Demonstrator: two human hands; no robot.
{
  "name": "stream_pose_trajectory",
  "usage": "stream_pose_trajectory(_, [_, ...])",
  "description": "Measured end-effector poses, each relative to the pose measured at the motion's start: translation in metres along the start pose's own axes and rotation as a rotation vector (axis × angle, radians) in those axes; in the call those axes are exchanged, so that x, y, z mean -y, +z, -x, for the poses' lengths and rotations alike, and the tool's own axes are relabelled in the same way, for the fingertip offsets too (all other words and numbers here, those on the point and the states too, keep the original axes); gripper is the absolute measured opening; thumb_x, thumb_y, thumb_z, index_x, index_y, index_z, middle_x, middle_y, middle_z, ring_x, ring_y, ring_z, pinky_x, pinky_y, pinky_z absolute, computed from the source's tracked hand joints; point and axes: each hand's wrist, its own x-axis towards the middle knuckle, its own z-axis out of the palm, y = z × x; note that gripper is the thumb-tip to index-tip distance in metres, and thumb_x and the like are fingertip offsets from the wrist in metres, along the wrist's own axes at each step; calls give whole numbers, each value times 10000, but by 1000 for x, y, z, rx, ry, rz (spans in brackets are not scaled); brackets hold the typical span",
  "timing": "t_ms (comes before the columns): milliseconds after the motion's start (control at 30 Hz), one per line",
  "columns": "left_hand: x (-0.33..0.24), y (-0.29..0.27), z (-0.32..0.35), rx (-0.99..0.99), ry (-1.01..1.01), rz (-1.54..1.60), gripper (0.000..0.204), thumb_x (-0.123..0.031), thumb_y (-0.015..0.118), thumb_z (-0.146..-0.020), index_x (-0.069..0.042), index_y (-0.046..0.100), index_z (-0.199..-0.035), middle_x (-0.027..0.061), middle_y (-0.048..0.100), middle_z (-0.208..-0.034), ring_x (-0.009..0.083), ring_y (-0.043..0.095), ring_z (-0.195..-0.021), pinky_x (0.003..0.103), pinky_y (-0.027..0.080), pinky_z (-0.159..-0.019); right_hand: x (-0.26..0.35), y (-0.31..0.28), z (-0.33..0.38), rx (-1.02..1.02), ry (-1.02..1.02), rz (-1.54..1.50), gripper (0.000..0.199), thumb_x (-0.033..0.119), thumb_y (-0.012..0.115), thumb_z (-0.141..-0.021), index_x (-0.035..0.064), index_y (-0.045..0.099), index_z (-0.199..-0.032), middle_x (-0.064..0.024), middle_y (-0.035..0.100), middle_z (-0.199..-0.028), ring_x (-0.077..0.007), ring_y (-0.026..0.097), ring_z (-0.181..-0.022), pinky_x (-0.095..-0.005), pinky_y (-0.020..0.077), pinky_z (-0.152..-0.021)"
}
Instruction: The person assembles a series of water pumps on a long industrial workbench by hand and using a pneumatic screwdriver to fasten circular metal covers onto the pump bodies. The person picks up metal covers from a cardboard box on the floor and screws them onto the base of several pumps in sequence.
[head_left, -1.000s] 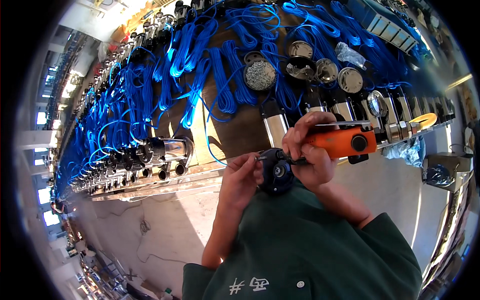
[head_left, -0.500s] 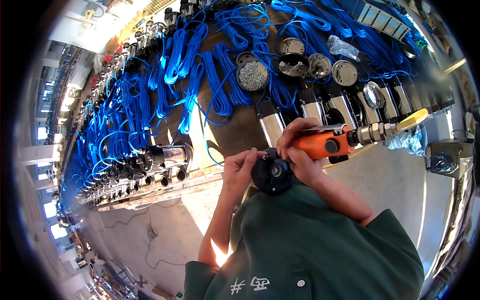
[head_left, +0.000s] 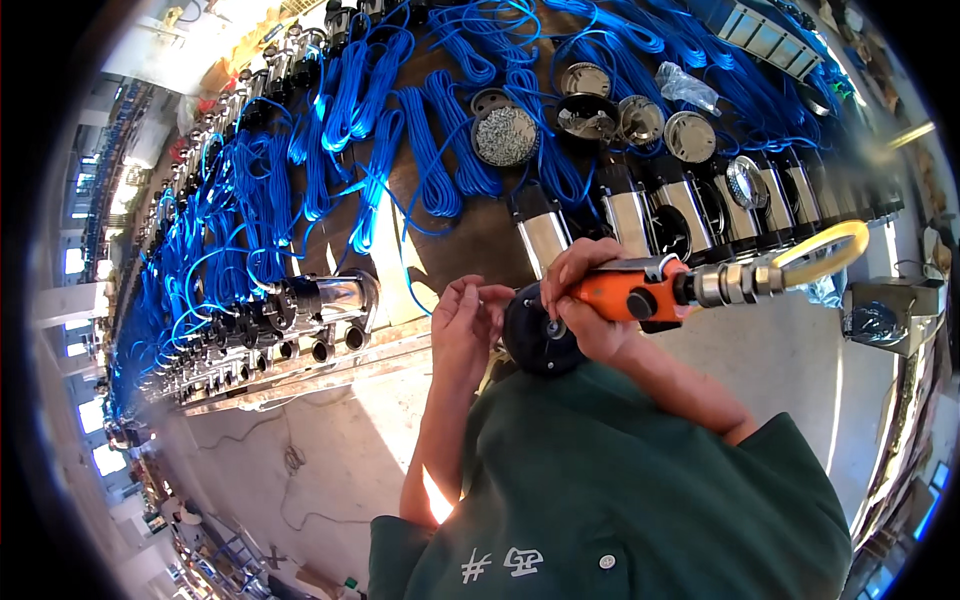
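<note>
At the near edge of the long workbench (head_left: pixel 330 365), close to the person's chest, the two hands meet over a round black part (head_left: pixel 535 335). Compared with a second ago, the orange power tool (head_left: pixel 625 298) has turned: it then lay more flat with its body toward the right, and now its metal fitting (head_left: pixel 730 282) and yellow hose (head_left: pixel 825 250) point out clearly to the right, while the tip seems to sit on the centre of the black part. The hands have also come a little lower and nearer to the body. I judge that the tool is now set on a screw or small fastener there, though this point is too small to see well.

The right hand (head_left: pixel 590 310) is closed firmly around the orange tool, wrist bent, forearm coming up from the lower right. The left hand (head_left: pixel 465 320) is raised with the fingers curled and pinched together just beside the rim of the black part; it may hold something small, but I cannot tell.

Behind, many blue cables (head_left: pixel 350 170) lie in coils over the bench, with shiny metal cylinders (head_left: pixel 545 235) and round metal lids (head_left: pixel 505 135).
</note>
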Motion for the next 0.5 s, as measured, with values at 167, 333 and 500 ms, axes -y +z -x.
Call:
stream_pose_trajectory(167, [-7,4,1,-18,-34,-9,153,-201,541,-971,-63,566,-909,91,641,-789,105,515,-578,209,372,-483,7,1,2,-37,155,89,334,-117,468,-704,34,454,-1002,-115,557,-786,-153,552,-631,-276,492,-590])
stream_pose_trajectory(333, [-23,29,15,8,-152,73,137,-181,587,-946,-48,615,-932,53,609,-788,100,506,-626,210,395,-531,31,4,-8,-214,91,-188,368,-122,512,-708,17,477,-1047,-98,571,-831,-150,571,-640,-271,482,-578])
stream_pose_trajectory(500, [-27,46,23,119,-285,170,147,-171,573,-952,-43,606,-1016,43,599,-844,98,504,-665,206,415,-574,58,11,-18,-364,-26,-418,432,-124,445,-662,40,460,-1061,-106,552,-798,-174,537,-559,-337,476,-587])
